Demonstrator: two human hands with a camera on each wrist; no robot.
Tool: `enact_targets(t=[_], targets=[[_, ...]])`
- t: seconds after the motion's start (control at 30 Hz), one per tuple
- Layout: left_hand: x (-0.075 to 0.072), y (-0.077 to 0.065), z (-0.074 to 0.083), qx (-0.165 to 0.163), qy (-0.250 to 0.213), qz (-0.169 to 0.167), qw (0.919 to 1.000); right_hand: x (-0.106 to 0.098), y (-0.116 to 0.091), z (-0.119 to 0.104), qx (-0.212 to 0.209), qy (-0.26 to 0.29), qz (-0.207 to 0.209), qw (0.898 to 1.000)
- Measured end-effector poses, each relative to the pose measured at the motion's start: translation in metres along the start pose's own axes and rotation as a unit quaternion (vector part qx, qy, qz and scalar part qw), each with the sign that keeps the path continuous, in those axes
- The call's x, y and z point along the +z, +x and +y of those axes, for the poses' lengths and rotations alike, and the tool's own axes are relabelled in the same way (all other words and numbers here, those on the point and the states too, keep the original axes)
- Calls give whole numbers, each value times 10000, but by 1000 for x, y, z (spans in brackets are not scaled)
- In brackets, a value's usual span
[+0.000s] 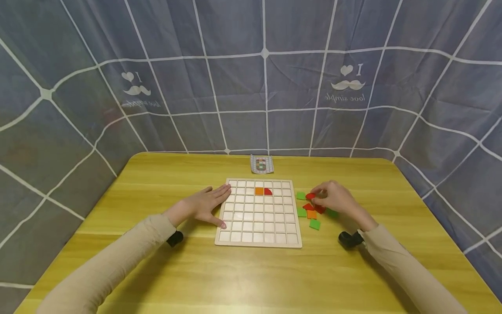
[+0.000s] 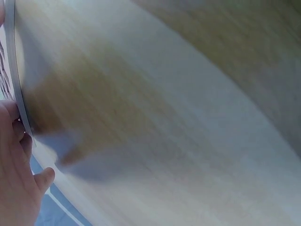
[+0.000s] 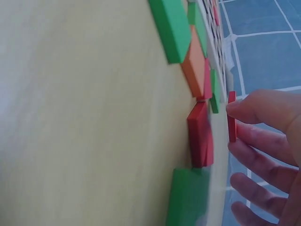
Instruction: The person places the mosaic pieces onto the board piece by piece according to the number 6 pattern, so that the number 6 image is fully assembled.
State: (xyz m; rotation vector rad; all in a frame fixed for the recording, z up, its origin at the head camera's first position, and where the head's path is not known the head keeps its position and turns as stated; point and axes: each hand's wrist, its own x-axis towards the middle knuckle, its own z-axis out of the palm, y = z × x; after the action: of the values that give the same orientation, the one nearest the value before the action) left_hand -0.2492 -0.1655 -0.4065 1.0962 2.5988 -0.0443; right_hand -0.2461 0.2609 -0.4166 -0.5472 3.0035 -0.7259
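A pale wooden grid board (image 1: pixel 258 246) lies on the table, with an orange square tile (image 1: pixel 259 191) and a red rounded tile (image 1: pixel 268 192) side by side in its second row. My left hand (image 1: pixel 208 205) rests spread along the board's left edge, thumb and fingertips at the rim. To the right of the board, my right hand (image 1: pixel 336 198) pinches a thin red tile (image 3: pixel 232 129) between thumb and fingers, raised over the loose pieces. Below it are green tiles (image 1: pixel 315 224), an orange square (image 1: pixel 311 214) and more red tiles (image 3: pixel 198 134).
Behind the board lies a small printed card (image 1: pixel 262 164) with a coloured grid pattern. A wood-grain table (image 1: pixel 251 279) carries everything. A grey-blue curtain (image 1: pixel 235 87) with white lines hangs around its back and sides.
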Motion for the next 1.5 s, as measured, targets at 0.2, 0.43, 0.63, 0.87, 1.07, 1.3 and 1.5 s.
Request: enact_targets(t=[0.2,0.43,0.63,0.87,1.07,1.3,1.5], targets=[[-5,1,0,-79,4,-51,10000,-5,5,-9,-40,109,56,9999],[-6,0,2,-155,-8,-175,9997,-6,7,-21,-125,136,163,9997],[-2,0,2,-170,-6,-252,9995,-2,11,-32,-177,133,208,9995],[0,-1,3,-136,-81,-144,9998,4,19,-46,-271,157,243,9992],[0,0,2,-151,-65,-113,9998,10,29,-57,-296,255,177,9991],[-2,0,3,-168,-50,-120,9998,18,40,-74,-445,378,142,9982],[-2,-1,4,-158,-62,-143,9998,25,46,-86,-569,431,82,9974]])
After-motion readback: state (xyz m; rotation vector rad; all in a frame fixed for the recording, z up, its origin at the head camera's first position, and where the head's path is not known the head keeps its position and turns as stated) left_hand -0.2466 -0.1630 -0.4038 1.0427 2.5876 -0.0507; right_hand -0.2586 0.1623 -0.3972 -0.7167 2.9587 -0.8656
